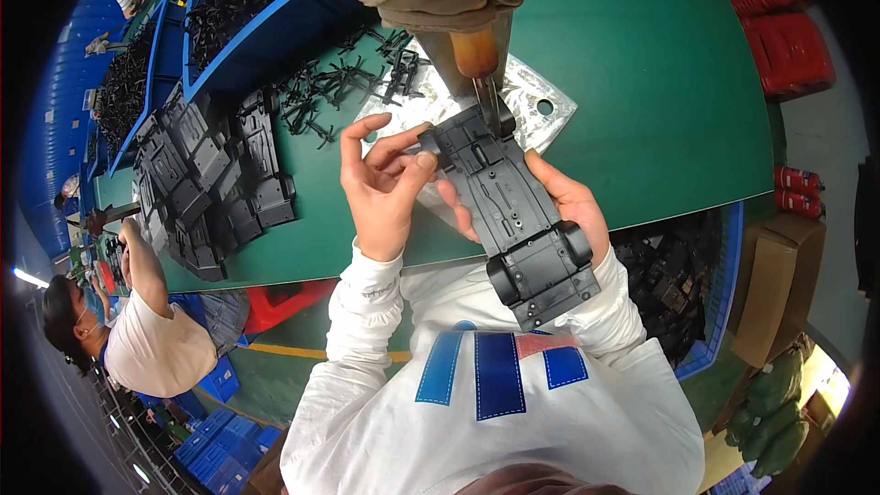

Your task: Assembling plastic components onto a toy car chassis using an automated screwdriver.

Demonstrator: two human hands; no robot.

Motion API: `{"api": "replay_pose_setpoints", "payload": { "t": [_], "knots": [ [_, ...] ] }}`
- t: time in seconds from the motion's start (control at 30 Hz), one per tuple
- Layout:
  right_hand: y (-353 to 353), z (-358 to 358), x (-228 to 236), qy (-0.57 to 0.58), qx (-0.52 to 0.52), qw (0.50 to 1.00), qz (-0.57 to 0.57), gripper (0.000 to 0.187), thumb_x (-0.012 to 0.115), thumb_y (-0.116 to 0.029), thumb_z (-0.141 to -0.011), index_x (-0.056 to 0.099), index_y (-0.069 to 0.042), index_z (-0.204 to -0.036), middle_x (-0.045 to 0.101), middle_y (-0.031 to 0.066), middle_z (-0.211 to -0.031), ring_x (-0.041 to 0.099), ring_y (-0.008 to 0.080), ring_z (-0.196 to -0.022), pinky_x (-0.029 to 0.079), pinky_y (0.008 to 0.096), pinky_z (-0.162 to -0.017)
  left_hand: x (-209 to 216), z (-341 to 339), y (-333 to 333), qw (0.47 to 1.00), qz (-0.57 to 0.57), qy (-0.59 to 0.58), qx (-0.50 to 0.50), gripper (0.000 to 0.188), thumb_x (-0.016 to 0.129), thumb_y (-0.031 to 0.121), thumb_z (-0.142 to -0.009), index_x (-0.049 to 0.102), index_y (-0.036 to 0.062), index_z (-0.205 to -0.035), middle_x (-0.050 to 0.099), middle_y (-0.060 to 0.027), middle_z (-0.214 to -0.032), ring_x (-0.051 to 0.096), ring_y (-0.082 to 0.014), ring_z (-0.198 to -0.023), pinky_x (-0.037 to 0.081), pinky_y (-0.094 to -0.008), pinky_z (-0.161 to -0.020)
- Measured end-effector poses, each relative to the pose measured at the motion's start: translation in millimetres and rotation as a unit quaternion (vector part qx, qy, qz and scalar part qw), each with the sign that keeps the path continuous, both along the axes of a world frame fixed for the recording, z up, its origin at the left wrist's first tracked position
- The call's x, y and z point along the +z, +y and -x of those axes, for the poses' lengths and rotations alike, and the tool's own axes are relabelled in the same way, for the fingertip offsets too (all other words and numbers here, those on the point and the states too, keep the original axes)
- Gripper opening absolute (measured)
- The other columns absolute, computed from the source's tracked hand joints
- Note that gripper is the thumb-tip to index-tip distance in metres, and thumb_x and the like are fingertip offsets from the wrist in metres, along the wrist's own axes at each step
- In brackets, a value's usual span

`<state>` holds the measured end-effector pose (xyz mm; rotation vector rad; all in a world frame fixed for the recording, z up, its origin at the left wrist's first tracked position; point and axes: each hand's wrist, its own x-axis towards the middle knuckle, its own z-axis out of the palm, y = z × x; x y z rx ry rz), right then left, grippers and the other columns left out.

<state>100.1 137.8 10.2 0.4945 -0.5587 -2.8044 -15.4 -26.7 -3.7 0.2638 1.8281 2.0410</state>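
A black plastic toy-car chassis (513, 220) with two black wheels at its near end lies across my right hand (573, 206), which cradles it from below. My left hand (380, 183) pinches the chassis' far left corner between thumb and fingers. The far end of the chassis sits under a hanging tool (477, 60) with a brown wooden handle and a metal tip that meets the chassis. A silver metal plate (541, 96) lies on the green table (660, 101) beneath.
A pile of black chassis parts (211, 183) and small black pieces (339, 82) lies to the left, beside blue bins (266, 27). Red parts (779, 27) sit far right. A blue bin of black parts (678, 284) is by my right. Another person (137, 330) works at the left.
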Motion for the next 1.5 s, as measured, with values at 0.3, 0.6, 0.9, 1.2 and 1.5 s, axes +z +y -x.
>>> {"api": "replay_pose_setpoints", "payload": {
  "t": [0.3, 0.6, 0.9, 1.2, 1.5],
  "knots": [
    [-1, 0, 1, 0.005, 0.002, 1.000, -0.005, 0.062, 0.027, -0.041, -0.110, 0.029, 0.004, -0.152, 0.042, 0.0307, -0.148, 0.045, 0.0403, -0.137, 0.045, 0.0514, -0.110, -1, 1, -1, 1.000, 0.002, 0.002, -0.002, 0.055, 0.071, -0.003, -0.086, 0.039, 0.0007, -0.131, 0.067, -0.0231, -0.115, 0.068, -0.0154, -0.084, 0.056, -0.0296, -0.078],
    [1, 0, -3, 0.013, 0.009, 1.000, 0.002, 0.062, 0.029, -0.041, -0.109, 0.030, 0.004, -0.152, 0.042, 0.0316, -0.147, 0.051, 0.0412, -0.130, 0.047, 0.0515, -0.107, 0, 1, -1, 1.000, -0.001, -0.001, 0.000, 0.055, 0.072, -0.003, -0.087, 0.038, 0.0009, -0.131, 0.067, -0.0243, -0.116, 0.068, -0.0149, -0.083, 0.057, -0.0298, -0.078],
    [4, -4, -18, 0.044, 0.004, 0.998, 0.038, 0.062, 0.030, -0.040, -0.109, 0.031, 0.005, -0.151, 0.043, 0.0321, -0.145, 0.056, 0.0419, -0.121, 0.049, 0.0516, -0.104, 0, -1, 3, 0.999, 0.021, 0.011, -0.027, 0.053, 0.072, -0.003, -0.086, 0.043, -0.0011, -0.131, 0.065, -0.0261, -0.121, 0.068, -0.0126, -0.083, 0.056, -0.0280, -0.080],
    [14, -15, -14, 0.021, -0.005, 0.999, -0.041, 0.063, 0.033, -0.039, -0.109, 0.029, 0.009, -0.150, 0.042, 0.0340, -0.146, 0.050, 0.0395, -0.132, 0.049, 0.0496, -0.106, 4, 0, 10, 0.993, 0.050, 0.043, -0.101, 0.059, 0.073, -0.003, -0.085, 0.044, -0.0012, -0.135, 0.062, -0.0277, -0.125, 0.071, -0.0151, -0.080, 0.055, -0.0288, -0.081],
    [22, -16, -1, 0.010, -0.013, 0.993, -0.118, 0.063, 0.027, -0.041, -0.110, 0.032, 0.007, -0.150, 0.044, 0.0298, -0.148, 0.046, 0.0405, -0.138, 0.043, 0.0497, -0.113, 3, -4, 26, 0.997, 0.004, 0.018, -0.081, 0.072, 0.074, -0.003, -0.085, 0.029, 0.0031, -0.141, 0.063, -0.0289, -0.121, 0.071, -0.0164, -0.076, 0.056, -0.0265, -0.074]
  ]
}}
